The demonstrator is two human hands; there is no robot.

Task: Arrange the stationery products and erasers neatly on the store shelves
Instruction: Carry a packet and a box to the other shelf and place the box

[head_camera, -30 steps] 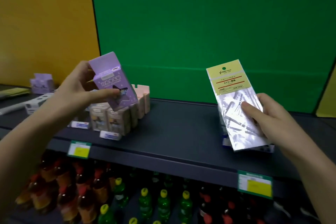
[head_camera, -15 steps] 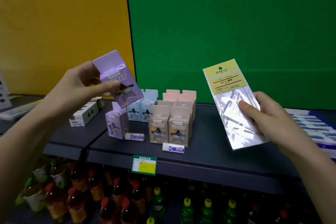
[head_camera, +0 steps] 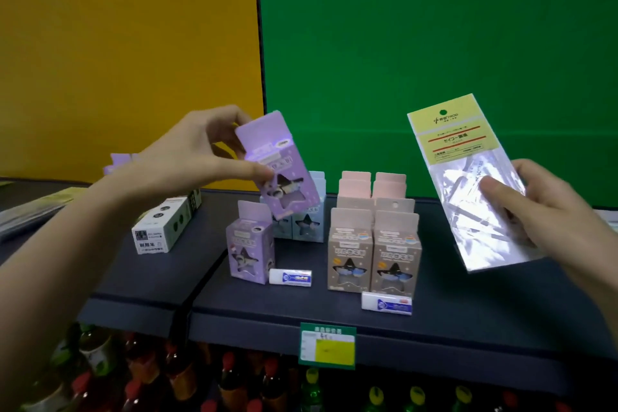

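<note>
My left hand point(head_camera: 197, 157) grips a tilted purple box point(head_camera: 284, 174) in the air, above a second purple box point(head_camera: 249, 252) that stands on the dark shelf point(head_camera: 334, 308). My right hand point(head_camera: 548, 211) holds up a clear packet with a yellow header card point(head_camera: 465, 177) to the right. On the shelf stand pale blue boxes point(head_camera: 309, 224) and rows of pink-beige boxes point(head_camera: 374, 244). Two white-and-blue erasers lie flat: one point(head_camera: 290, 277) beside the standing purple box, another point(head_camera: 387, 303) in front of the beige boxes.
A white carton point(head_camera: 164, 227) lies on the left shelf section. A green and yellow price tag point(head_camera: 327, 346) hangs on the shelf's front edge. Bottles point(head_camera: 180, 375) fill the level below. Yellow and green panels form the back wall.
The view has swung left, bringing the box rows toward the middle. My left hand has lowered the purple box toward the standing one. The packet stays raised in my right hand.
</note>
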